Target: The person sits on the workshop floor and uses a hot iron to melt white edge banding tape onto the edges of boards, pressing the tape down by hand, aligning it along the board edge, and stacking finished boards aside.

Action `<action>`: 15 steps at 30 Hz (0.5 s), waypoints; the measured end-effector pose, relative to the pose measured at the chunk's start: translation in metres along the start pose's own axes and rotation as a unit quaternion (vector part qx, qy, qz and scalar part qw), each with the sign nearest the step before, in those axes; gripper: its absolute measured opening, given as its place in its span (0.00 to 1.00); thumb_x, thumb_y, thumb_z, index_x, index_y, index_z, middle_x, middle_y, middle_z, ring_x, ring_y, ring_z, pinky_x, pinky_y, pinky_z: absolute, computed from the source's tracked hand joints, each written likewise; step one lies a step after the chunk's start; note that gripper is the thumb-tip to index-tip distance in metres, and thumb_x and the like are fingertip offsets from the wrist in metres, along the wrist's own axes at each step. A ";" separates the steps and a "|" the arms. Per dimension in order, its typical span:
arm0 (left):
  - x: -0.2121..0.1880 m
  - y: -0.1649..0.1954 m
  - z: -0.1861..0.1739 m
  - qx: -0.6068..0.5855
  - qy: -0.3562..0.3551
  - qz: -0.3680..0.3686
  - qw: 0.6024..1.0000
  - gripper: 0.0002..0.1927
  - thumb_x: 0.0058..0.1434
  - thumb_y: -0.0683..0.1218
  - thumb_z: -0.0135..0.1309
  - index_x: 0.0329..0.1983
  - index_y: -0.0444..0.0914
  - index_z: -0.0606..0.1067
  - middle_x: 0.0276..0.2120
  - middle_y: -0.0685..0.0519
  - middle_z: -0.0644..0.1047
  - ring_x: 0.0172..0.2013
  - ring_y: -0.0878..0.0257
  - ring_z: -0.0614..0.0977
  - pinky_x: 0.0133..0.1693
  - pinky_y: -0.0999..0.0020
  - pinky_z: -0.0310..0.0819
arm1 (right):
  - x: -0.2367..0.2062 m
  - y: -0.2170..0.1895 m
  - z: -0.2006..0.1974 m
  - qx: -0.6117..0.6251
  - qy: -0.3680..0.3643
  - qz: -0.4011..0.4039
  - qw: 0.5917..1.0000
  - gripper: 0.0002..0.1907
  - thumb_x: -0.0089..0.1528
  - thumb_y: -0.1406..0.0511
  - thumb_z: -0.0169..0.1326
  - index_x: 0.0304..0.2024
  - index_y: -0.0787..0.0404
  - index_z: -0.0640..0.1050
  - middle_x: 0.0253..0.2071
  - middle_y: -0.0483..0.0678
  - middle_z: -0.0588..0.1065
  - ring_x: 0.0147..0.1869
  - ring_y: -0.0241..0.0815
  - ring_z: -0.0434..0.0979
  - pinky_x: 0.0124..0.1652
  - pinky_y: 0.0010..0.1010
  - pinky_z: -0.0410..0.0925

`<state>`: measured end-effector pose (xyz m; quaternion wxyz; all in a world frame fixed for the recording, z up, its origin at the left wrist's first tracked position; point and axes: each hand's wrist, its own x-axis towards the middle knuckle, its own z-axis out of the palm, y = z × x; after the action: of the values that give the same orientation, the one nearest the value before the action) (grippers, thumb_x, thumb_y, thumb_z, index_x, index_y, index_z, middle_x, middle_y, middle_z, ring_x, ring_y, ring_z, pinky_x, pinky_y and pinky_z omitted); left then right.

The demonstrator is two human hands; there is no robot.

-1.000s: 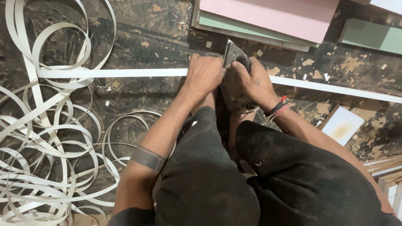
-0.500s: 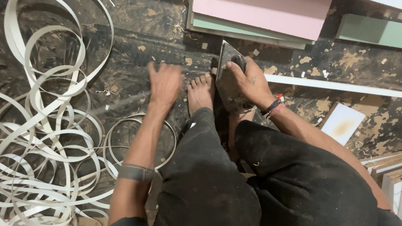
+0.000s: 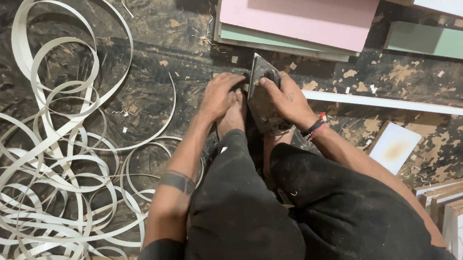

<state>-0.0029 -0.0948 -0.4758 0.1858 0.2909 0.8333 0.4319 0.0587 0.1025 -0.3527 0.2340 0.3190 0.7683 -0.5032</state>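
Observation:
My right hand (image 3: 287, 98) is shut on a dark, wedge-shaped metal tool (image 3: 259, 75) that stands on edge on the floor between my knees. My left hand (image 3: 219, 95) rests over my bare foot (image 3: 234, 118), its curled fingertips against the tool's left edge. What those fingers grip is hidden. A long white edge strip (image 3: 396, 103) runs from under my right hand to the right across the dark, stained floor (image 3: 173, 48). A red and black band sits on my right wrist.
A big tangle of white strip offcuts (image 3: 46, 173) covers the floor on the left. Pink boards (image 3: 299, 8) and green boards (image 3: 435, 42) lie stacked beyond the tool. A small white panel (image 3: 396, 146) and wooden boards (image 3: 461, 201) lie to the right.
My left hand left the tool, reached out flat on the floor to the left, then came back to the tool's left edge. The strip length left of the tool is gone.

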 end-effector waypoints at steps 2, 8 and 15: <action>0.007 0.001 0.008 0.002 -0.022 0.007 1.000 0.25 0.52 0.40 0.58 0.56 0.37 0.77 0.55 0.44 0.77 0.59 0.47 0.74 0.59 0.52 0.63 | -0.001 -0.001 -0.001 -0.008 -0.001 -0.016 1.000 0.28 0.66 0.50 0.50 0.54 0.68 0.71 0.30 0.54 0.74 0.27 0.42 0.74 0.28 0.37 0.67; 0.009 0.005 0.015 0.004 -0.019 0.006 1.000 0.20 0.56 0.43 0.59 0.52 0.38 0.78 0.52 0.47 0.80 0.56 0.49 0.77 0.57 0.53 0.64 | 0.004 0.012 -0.001 -0.087 0.038 -0.102 0.990 0.30 0.68 0.49 0.51 0.53 0.72 0.70 0.35 0.60 0.76 0.39 0.50 0.79 0.39 0.41 0.70; 0.004 0.013 0.006 -0.012 -0.038 -0.020 0.999 0.17 0.56 0.40 0.56 0.49 0.45 0.81 0.49 0.52 0.82 0.54 0.54 0.78 0.54 0.56 0.62 | -0.001 0.040 -0.028 -0.129 0.097 -0.091 0.983 0.26 0.69 0.50 0.50 0.51 0.68 0.73 0.41 0.62 0.77 0.45 0.56 0.79 0.44 0.44 0.69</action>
<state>0.0018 -0.0829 -0.4684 0.2292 0.2883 0.8260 0.4268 0.0871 0.1402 -0.3665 0.1512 0.2623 0.8714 -0.3860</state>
